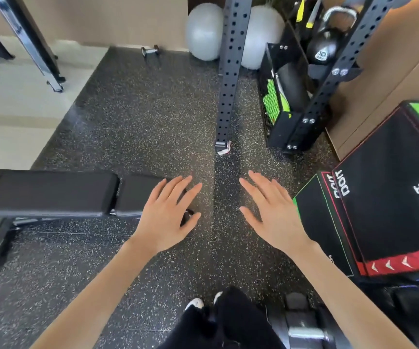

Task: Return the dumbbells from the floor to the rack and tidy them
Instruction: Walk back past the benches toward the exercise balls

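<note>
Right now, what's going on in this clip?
A person stands on the speckled floor with the left hand and right hand held out in front, both open and empty. A small dumbbell lies far ahead, near a grey ball. A second dumbbell lies by the person's feet. Neither has been picked up yet. A bench sits to the left.

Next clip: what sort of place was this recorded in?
Most likely a gym or home workout room: a padded bench on speckled rubber flooring, a kettlebell shelved in a perforated steel frame, and a small dumbbell lying near two exercise balls.
</note>
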Demonstrator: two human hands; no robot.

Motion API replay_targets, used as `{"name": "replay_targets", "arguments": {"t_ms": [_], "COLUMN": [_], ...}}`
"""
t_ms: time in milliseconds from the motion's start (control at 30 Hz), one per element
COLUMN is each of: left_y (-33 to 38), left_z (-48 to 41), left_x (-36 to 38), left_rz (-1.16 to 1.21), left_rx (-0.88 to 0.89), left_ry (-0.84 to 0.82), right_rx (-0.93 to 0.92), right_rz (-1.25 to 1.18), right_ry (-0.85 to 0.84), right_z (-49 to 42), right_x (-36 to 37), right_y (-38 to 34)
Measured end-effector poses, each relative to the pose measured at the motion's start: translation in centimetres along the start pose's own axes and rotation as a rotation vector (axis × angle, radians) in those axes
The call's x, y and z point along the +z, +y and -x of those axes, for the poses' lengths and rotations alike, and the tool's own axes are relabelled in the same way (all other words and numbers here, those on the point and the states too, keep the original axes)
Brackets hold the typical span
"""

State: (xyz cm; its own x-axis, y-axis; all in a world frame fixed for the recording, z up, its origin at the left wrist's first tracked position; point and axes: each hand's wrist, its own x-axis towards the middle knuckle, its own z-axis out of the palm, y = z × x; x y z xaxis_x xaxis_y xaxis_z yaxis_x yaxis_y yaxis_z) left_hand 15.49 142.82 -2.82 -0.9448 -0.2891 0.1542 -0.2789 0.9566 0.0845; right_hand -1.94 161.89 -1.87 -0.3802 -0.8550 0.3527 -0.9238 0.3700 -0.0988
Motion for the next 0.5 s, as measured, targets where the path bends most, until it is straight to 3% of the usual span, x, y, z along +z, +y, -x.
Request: {"name": "replay_targets", "arguments": {"t_ms": [267,500], "left_y": [-3.5,-6.3], "left_z": [-6.8,-19.2], "left_x": [3.5,3.7], "left_rz": [-0.002,-0.048], "left_rx": [-0.047,-0.110], "left_ry": [-0.064,-0.028], "right_rx": [0.004,-0.049], "right_rz": [-0.005,0.021], "right_ry": [-0.193,-0.231], "right_z": [-5.9,-17.6], "right_x": [4.8,6.4], "right_y": [5.3,13.8]}}
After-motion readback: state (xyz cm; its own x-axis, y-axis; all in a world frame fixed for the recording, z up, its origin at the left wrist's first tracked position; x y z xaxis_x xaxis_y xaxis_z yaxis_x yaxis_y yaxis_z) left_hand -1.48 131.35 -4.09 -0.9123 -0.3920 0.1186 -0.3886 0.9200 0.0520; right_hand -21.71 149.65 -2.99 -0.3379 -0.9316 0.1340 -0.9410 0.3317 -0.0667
